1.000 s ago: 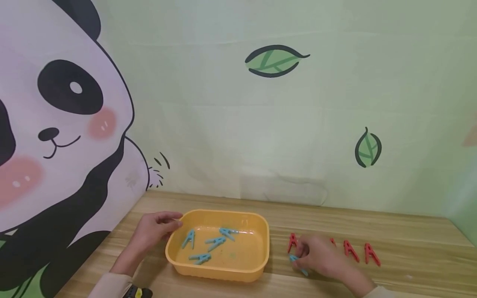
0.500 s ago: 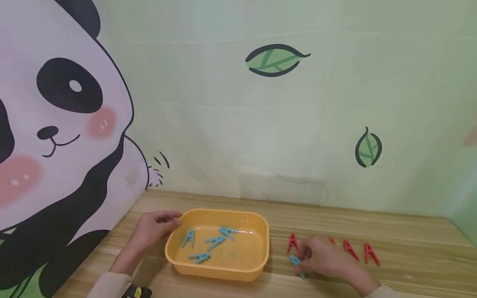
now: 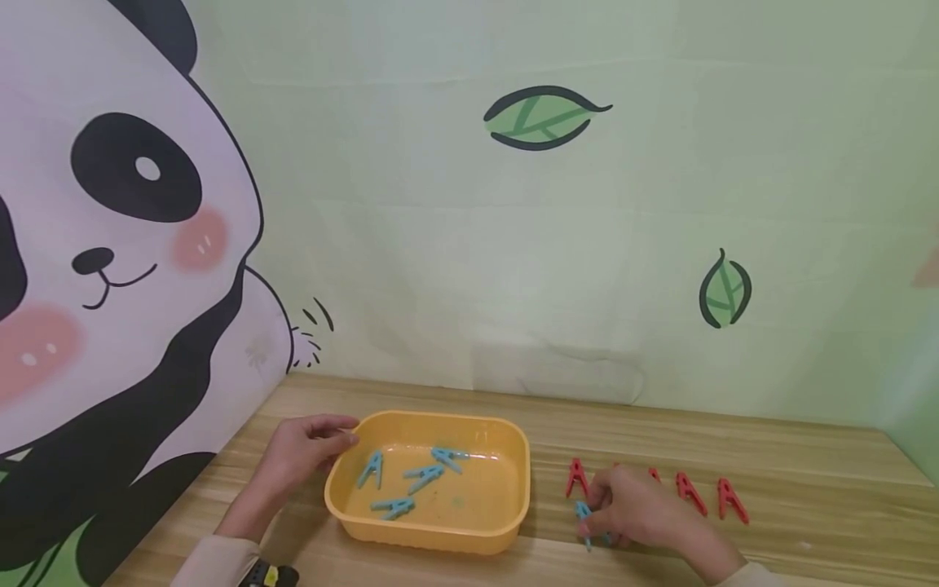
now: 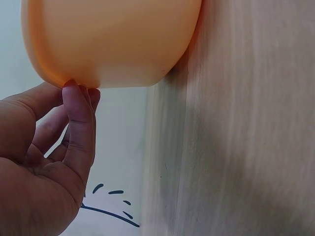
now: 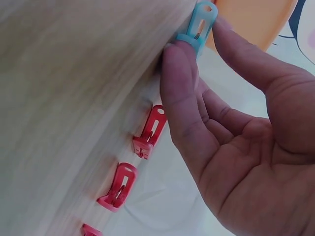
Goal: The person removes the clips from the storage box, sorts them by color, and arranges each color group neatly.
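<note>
In the head view, my left hand (image 3: pixel 304 448) is at the left corner of a yellow plastic basin (image 3: pixel 425 534). In the left wrist view, thumb and fingertips pinch the basin's rim. Several light-blue clothespins (image 3: pixel 396 509) lie scattered inside the basin. My right hand (image 3: pixel 634 505) pinches another blue clothespin (image 5: pixel 202 22) between thumb and fingers, low over the table in front of a row of red clothespins (image 3: pixel 576 478). My right hand partly hides that row. Two red clothespins (image 5: pixel 118 187) show fully in the right wrist view.
The wooden table (image 3: pixel 822 505) runs back to a pale green wall sheet (image 3: pixel 411 269) with printed leaves. A large printed panda (image 3: pixel 147 244) covers the left side. A dark watch (image 3: pixel 271 575) is on the left wrist.
The blue clothespin in my right hand has turned from slanting to more upright, its legs now facing forward. The left hand and basin keep their place.
</note>
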`<state>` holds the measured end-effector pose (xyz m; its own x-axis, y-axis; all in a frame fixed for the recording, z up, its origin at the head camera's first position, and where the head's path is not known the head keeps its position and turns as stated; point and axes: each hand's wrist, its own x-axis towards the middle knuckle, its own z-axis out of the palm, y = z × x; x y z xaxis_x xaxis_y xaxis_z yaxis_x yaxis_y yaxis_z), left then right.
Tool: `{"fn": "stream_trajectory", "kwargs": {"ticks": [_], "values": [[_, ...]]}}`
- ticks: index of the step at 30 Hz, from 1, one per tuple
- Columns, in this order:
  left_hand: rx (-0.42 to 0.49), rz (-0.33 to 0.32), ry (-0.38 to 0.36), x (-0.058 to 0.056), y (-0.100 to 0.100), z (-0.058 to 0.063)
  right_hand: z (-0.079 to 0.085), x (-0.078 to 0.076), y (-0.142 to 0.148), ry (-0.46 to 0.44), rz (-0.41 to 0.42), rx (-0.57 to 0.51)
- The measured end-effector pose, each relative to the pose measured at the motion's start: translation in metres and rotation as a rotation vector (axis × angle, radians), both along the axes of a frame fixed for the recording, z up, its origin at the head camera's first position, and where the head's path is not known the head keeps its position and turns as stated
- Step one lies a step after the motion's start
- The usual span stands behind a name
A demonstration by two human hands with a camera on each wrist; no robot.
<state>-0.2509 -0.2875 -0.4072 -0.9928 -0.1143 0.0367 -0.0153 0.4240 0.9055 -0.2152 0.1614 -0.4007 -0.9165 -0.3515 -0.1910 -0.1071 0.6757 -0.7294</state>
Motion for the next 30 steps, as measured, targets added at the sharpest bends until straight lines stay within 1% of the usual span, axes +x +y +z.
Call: {"fn": "stream_trajectory", "kwargs": {"ticks": [3,7,16,20,23,26,30], "values": [[0.005,0.005,0.002,0.001,0.0,0.001,0.0,0.0,0.0,-0.002,-0.002,-0.021],[0.005,0.005,0.002,0.002,-0.001,0.001,-0.001,0.0,0.001,-0.007,0.02,-0.055],[-0.001,0.008,0.004,0.003,-0.002,0.003,0.0,-0.001,0.001,-0.031,0.036,-0.099],[-0.008,0.008,0.008,0.003,-0.003,0.003,0.003,-0.002,0.003,-0.025,0.032,-0.108],[-0.01,0.005,0.012,0.003,-0.003,0.003,0.008,-0.004,0.005,0.016,0.012,-0.09],[-0.011,0.003,0.015,0.002,-0.002,0.002,0.013,-0.005,0.005,0.1,-0.004,-0.092],[-0.012,0.003,0.013,0.002,0.0,0.001,0.02,-0.004,0.001,0.196,0.004,-0.144]]}}
